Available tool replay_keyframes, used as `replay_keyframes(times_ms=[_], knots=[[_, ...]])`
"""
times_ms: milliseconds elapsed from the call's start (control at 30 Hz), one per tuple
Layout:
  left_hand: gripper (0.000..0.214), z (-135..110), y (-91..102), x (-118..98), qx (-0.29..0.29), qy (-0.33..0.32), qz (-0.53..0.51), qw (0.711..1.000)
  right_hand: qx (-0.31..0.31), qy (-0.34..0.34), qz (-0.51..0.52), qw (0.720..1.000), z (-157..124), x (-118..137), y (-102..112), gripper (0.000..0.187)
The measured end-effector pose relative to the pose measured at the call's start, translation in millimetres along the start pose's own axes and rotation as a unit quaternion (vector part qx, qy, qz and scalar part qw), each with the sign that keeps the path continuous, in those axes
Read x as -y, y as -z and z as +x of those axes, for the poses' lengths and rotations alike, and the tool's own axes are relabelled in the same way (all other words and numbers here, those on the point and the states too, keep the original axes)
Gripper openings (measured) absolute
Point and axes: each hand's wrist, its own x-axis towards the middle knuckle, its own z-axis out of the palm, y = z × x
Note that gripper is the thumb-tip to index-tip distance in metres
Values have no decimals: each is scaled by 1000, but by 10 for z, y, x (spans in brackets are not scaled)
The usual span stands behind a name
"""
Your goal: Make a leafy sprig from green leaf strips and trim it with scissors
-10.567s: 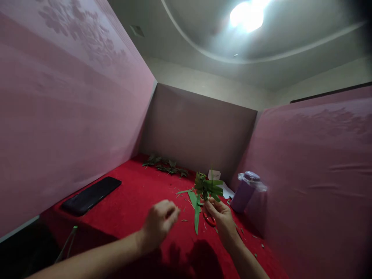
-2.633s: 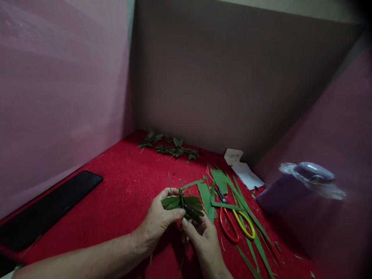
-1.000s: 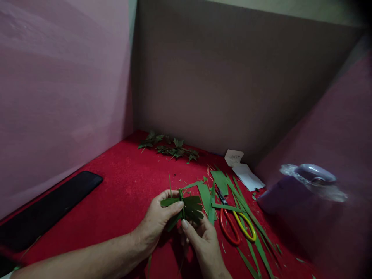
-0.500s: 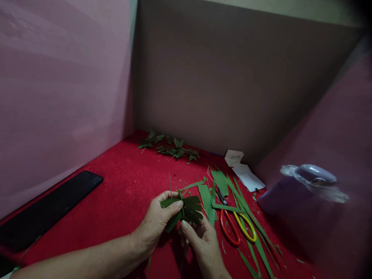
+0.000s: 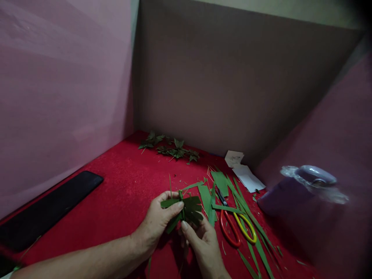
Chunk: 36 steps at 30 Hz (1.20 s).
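Note:
Between my two hands is a small figure of green leaf strips (image 5: 192,204), shaped like a winged insect with fringed wings spread to both sides of a thin body. My left hand (image 5: 162,213) pinches it near the top of the body, thumb across the left wing. Lower down, my right hand (image 5: 202,236) grips the body's bottom end between thumb and fingers; its other fingers lie partly hidden behind the right wing. Just right of my hands, scissors (image 5: 231,223) with one red and one yellow handle rest among cut green leaf strips (image 5: 205,197).
A red cloth (image 5: 122,197) covers the table. Leafy sprigs (image 5: 178,149) lie at the back wall, white papers (image 5: 247,177) at the back right. A purple container with clear plastic (image 5: 279,193) stands right; a long black object (image 5: 58,207) lies left. Walls enclose three sides.

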Motion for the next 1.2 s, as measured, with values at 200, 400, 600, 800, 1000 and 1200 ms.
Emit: replay_keyframes(times_ms=[200, 400, 600, 800, 1000, 1200], knots=[[37, -10, 5, 1, 15, 5, -22, 1000, -6, 10, 0, 1000, 4, -30, -7, 23], [32, -10, 31, -15, 44, -8, -29, 999, -14, 10, -26, 1000, -19, 37, -9, 28], [24, -42, 51, -170, 82, -49, -2, 995, -70, 24, 36, 997, -26, 222, 26, 54], [25, -62, 64, -202, 152, -40, 13, 988, -108, 64, -51, 991, -59, 399, 35, 24], [26, -35, 74, -174, 195, -33, 10, 980, -23, 202, -182, 962, -32, 589, 68, 10], [27, -54, 61, -196, 204, -16, 20, 979, 22, 218, -239, 946, 10, 697, 80, 7]])
